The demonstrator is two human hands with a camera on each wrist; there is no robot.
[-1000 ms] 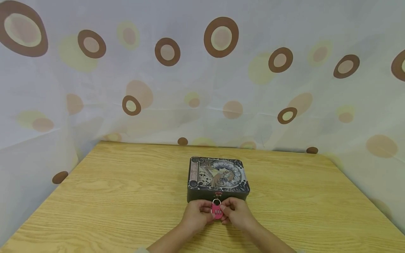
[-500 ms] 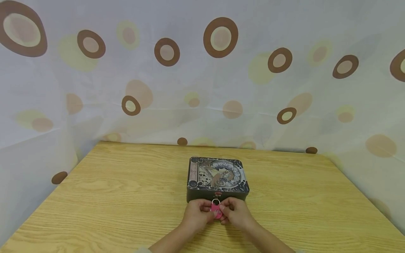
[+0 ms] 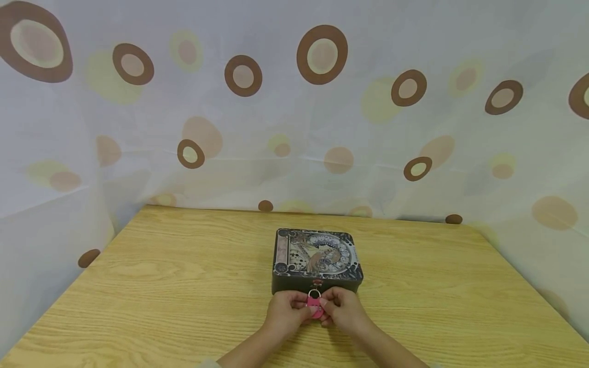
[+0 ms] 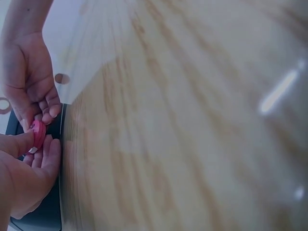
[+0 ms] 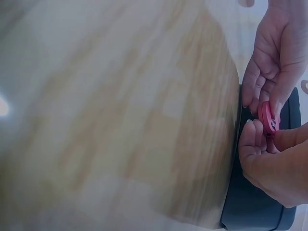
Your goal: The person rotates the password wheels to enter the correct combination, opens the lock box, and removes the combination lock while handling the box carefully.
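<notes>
A pink combination padlock [image 3: 314,301] with a silver shackle stands at the front of a dark tin box [image 3: 317,254], close below its red-marked clasp [image 3: 317,282]. My left hand [image 3: 284,313] grips the padlock from the left, its thumb lying across the number dials and partly covering them. From the right, my right hand [image 3: 348,311] pinches the padlock's other side between thumb and fingers. In the right wrist view, the edge of the pink padlock [image 5: 267,117] shows between both hands. Whether the shackle passes through the clasp, I cannot tell.
The box has an ornate printed lid and sits on a light wood-grain table [image 3: 193,276]. Behind the table hangs a pale curtain [image 3: 276,112] with brown and yellow circles.
My left thumb has moved up over the padlock's dials, which showed plainly one second ago. The box and my right hand stay almost where they were.
</notes>
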